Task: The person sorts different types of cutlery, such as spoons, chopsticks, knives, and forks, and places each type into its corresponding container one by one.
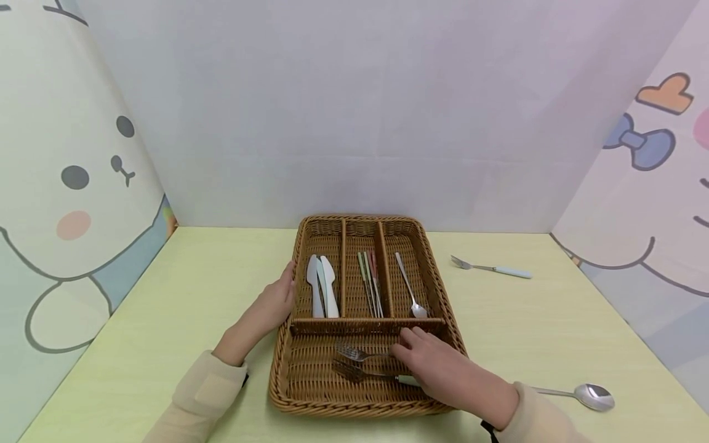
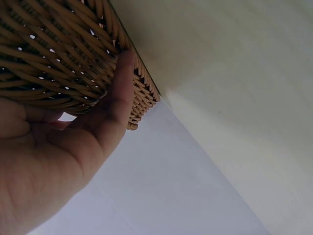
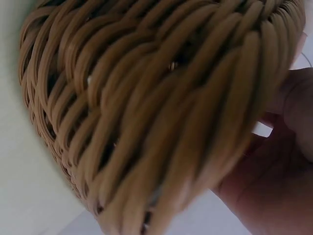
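Observation:
A brown wicker cutlery basket (image 1: 321, 406) with compartments stands on the table. My left hand (image 1: 275, 303) rests along its left outer wall; in the left wrist view, a straight finger (image 2: 120, 93) touches the weave. Over the front compartment, my right hand (image 1: 443, 369) has bent fingers at the handle of a fork (image 1: 354, 353), which the hand partly hides. A second fork (image 1: 354, 373) with a pale handle lies in front of it. Behind the divider are knives (image 1: 317, 286), several thin utensils with green and red ends (image 1: 368, 277), and a spoon (image 1: 412, 295).
On the table right of the basket lies a fork (image 1: 512, 271) with a pale blue handle. Nearer the front right is a large spoon (image 1: 594, 397), its handle partly behind the right sleeve (image 1: 537, 418). A pale wall (image 1: 365, 123) stands behind, with cartoon-printed panels at both sides.

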A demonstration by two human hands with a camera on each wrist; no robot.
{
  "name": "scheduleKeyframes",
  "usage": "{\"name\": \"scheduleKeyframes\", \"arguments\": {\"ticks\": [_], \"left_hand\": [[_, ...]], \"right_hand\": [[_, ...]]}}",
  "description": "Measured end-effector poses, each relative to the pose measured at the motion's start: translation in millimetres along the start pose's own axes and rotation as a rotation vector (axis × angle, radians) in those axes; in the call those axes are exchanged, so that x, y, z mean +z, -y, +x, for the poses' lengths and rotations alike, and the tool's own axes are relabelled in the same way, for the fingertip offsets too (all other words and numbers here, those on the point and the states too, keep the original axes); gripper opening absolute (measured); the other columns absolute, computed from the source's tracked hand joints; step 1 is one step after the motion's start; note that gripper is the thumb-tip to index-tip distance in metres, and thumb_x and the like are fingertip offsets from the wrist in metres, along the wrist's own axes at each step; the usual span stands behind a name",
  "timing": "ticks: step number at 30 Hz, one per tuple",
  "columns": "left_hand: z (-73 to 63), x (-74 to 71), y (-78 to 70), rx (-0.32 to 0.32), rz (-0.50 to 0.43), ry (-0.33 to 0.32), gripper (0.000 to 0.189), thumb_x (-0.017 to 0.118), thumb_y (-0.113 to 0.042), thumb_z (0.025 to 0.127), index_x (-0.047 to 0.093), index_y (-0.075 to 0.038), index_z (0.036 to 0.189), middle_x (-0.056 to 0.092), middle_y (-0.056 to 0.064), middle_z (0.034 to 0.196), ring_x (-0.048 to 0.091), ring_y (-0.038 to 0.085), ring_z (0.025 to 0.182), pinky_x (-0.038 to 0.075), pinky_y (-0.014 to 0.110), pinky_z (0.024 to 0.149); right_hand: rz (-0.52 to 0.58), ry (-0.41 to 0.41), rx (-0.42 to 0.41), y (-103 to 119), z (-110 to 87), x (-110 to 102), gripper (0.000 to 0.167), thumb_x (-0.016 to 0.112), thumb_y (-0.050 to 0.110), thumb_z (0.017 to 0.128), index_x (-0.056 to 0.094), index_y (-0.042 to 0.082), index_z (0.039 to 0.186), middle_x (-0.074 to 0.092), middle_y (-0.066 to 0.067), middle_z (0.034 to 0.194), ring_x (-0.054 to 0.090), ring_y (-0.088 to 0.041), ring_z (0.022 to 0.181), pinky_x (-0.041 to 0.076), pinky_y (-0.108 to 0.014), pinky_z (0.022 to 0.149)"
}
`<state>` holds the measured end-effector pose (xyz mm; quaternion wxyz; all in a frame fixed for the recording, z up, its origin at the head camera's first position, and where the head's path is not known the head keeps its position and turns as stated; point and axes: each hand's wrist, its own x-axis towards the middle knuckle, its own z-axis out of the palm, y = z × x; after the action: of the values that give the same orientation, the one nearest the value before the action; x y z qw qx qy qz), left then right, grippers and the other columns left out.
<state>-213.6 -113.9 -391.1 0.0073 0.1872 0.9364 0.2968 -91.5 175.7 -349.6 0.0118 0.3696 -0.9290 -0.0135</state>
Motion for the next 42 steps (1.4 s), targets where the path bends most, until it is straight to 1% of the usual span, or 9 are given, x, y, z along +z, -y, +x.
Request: {"name": "scheduleKeyframes", "arguments": {"ticks": [6, 11, 20, 24, 28, 30, 33, 36, 42], "left_hand": [[-1.6, -1.3, -1.2, 0.002, 0.003, -0.004, 0.050, 0.022, -0.013, 0.101, 0.010, 0.011, 0.142, 0.044, 0.034, 0.130, 0.059, 0.036, 0.101, 0.046, 0.050, 0.090], [-2.0, -1.4, -1.7, 0.001, -0.005, 0.001, 0.050, 0.022, -0.014, 0.101, 0.009, 0.010, 0.143, 0.040, 0.033, 0.134, 0.053, 0.040, 0.111, 0.042, 0.051, 0.095], [-1.3, -0.5, -0.7, 0.001, -0.012, 0.003, 0.050, 0.022, -0.014, 0.101, 0.009, 0.010, 0.143, 0.040, 0.033, 0.134, 0.055, 0.037, 0.108, 0.044, 0.050, 0.094], [-0.6, -0.3, -0.9, 0.001, -0.015, 0.007, 0.050, 0.022, -0.014, 0.101, 0.008, 0.010, 0.143, 0.038, 0.032, 0.136, 0.051, 0.040, 0.115, 0.041, 0.051, 0.097], [-0.3, -0.5, -1.2, -0.002, -0.018, 0.008, 0.050, 0.022, -0.014, 0.101, 0.008, 0.009, 0.143, 0.038, 0.032, 0.136, 0.054, 0.037, 0.110, 0.042, 0.050, 0.096], [0.0, -0.6, -1.1, -0.001, -0.011, 0.007, 0.050, 0.022, -0.014, 0.101, 0.008, 0.010, 0.143, 0.045, 0.033, 0.129, 0.058, 0.035, 0.102, 0.044, 0.049, 0.093], [0.5, -0.6, -0.8, 0.000, 0.008, 0.002, 0.049, 0.023, -0.013, 0.101, 0.010, 0.010, 0.143, 0.059, 0.025, 0.100, 0.060, 0.025, 0.084, 0.048, 0.044, 0.085], [1.3, -0.6, -0.2, 0.003, 0.023, -0.002, 0.049, 0.024, -0.012, 0.101, 0.012, 0.011, 0.142, 0.055, 0.014, 0.078, 0.053, 0.019, 0.070, 0.047, 0.041, 0.077], [1.2, 0.2, 0.3, -0.002, 0.016, -0.006, 0.049, 0.023, -0.013, 0.101, 0.011, 0.010, 0.142, 0.059, 0.022, 0.091, 0.056, 0.021, 0.077, 0.048, 0.044, 0.082]], "right_hand": [[0.059, 0.054, 0.011, 0, 2.5, 8, 0.027, 0.066, 0.000, 0.079, 0.061, 0.010, 0.103, 0.052, 0.002, 0.087, 0.044, -0.008, 0.075, 0.045, -0.021, 0.064], [0.113, 0.058, 0.017, -1, 4.1, 12, 0.027, 0.068, 0.003, 0.078, 0.062, 0.009, 0.104, 0.049, 0.005, 0.083, 0.042, -0.004, 0.072, 0.045, -0.020, 0.061], [0.123, 0.032, 0.009, -3, 5.4, 21, 0.027, 0.066, -0.005, 0.077, 0.063, 0.010, 0.098, 0.052, 0.004, 0.079, 0.046, -0.004, 0.067, 0.043, -0.016, 0.055], [0.130, 0.031, 0.012, -4, 5.7, 22, 0.023, 0.066, -0.001, 0.078, 0.063, 0.011, 0.098, 0.053, 0.004, 0.079, 0.047, -0.003, 0.066, 0.043, -0.016, 0.053], [0.123, 0.031, 0.014, -5, 5.6, 23, 0.020, 0.066, 0.003, 0.081, 0.062, 0.013, 0.098, 0.053, 0.005, 0.080, 0.048, -0.003, 0.067, 0.043, -0.016, 0.053], [0.114, 0.021, 0.015, -5, 5.4, 22, 0.016, 0.065, 0.006, 0.082, 0.062, 0.013, 0.096, 0.052, 0.006, 0.079, 0.048, -0.003, 0.067, 0.044, -0.016, 0.054], [0.109, -0.007, 0.019, -6, 4.6, 21, 0.012, 0.064, 0.010, 0.084, 0.062, 0.014, 0.095, 0.051, 0.006, 0.079, 0.047, -0.003, 0.067, 0.043, -0.015, 0.053], [0.108, -0.063, 0.011, -7, 3.2, 18, 0.005, 0.062, 0.015, 0.086, 0.062, 0.015, 0.091, 0.051, 0.007, 0.078, 0.047, -0.002, 0.066, 0.042, -0.014, 0.053], [0.067, -0.140, 0.007, -13, -2.2, 11, 0.010, 0.068, 0.015, 0.082, 0.059, 0.014, 0.087, 0.047, 0.008, 0.074, 0.040, -0.002, 0.062, 0.036, -0.014, 0.051]]}}
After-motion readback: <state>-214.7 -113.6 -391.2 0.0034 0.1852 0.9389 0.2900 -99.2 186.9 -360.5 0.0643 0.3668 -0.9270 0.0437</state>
